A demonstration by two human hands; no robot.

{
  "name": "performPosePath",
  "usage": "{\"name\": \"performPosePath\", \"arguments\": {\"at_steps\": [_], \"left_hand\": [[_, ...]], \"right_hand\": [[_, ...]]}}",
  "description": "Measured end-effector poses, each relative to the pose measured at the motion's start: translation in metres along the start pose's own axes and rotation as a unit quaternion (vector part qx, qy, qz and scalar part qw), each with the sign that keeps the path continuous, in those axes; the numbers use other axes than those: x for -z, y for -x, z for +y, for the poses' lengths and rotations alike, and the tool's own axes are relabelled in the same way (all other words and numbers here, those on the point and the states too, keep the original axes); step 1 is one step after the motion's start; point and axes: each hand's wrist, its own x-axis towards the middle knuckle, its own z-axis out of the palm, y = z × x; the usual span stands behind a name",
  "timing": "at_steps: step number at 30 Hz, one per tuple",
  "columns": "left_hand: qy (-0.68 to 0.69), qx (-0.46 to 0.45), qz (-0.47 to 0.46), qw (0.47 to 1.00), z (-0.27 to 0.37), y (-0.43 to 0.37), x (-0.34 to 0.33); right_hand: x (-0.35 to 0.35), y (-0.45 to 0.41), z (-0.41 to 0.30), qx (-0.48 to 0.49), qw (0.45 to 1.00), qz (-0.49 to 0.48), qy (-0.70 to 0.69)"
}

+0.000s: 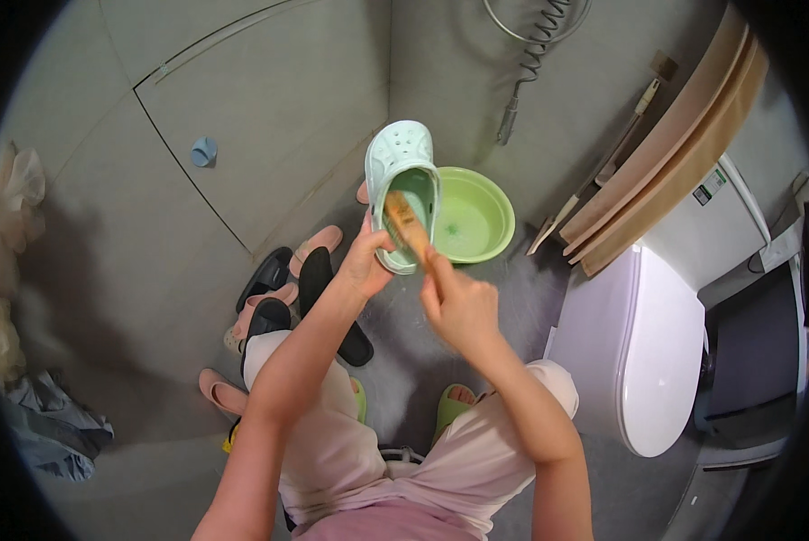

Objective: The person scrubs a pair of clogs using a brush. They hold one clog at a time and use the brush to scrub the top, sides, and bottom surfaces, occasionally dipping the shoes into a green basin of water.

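Observation:
My left hand (369,257) grips a pale mint clog (401,154) by its heel end, thumb over the rim. The clog's toe, dotted with round holes, points away from me and its opening faces up. In my right hand (464,301) is the handle of a wooden scrubbing brush (405,220). The brush head lies inside the clog's opening, bristles against the inner left side. Behind the clog and to its right, a light green plastic basin (495,233) stands on the floor, with what looks like shallow water in it. The clog hides the basin's left edge.
Pink and black slippers (313,291) crowd the floor at left beside the wall. A white toilet (661,358) stands at right, with tan boards (668,149) and a long-handled tool (597,176) by it. A coiled hose (536,57) hangs on the back wall.

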Motion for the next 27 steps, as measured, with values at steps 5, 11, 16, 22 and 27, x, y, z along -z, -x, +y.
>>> {"name": "performPosePath", "arguments": {"at_steps": [5, 11, 16, 22, 27], "left_hand": [[-0.015, 0.006, -0.001, 1.000, -0.005, 0.005, 0.000], [0.023, -0.024, -0.005, 0.999, 0.005, -0.008, 0.015], [-0.004, -0.062, -0.035, 0.997, 0.007, -0.010, 0.008], [0.026, -0.067, 0.024, 0.997, 0.020, 0.011, 0.019], [0.030, -0.045, 0.062, 0.997, -0.017, 0.004, -0.038]], "right_hand": [[-0.006, -0.024, 0.006, -0.039, 0.999, 0.018, 0.018], [-0.003, -0.003, 0.002, 0.020, 1.000, -0.004, -0.015], [-0.003, -0.013, 0.019, 0.026, 0.999, 0.019, 0.018], [-0.044, -0.002, 0.014, 0.083, 0.996, 0.013, -0.011], [0.014, -0.029, 0.036, 0.034, 0.995, 0.031, 0.085]]}}
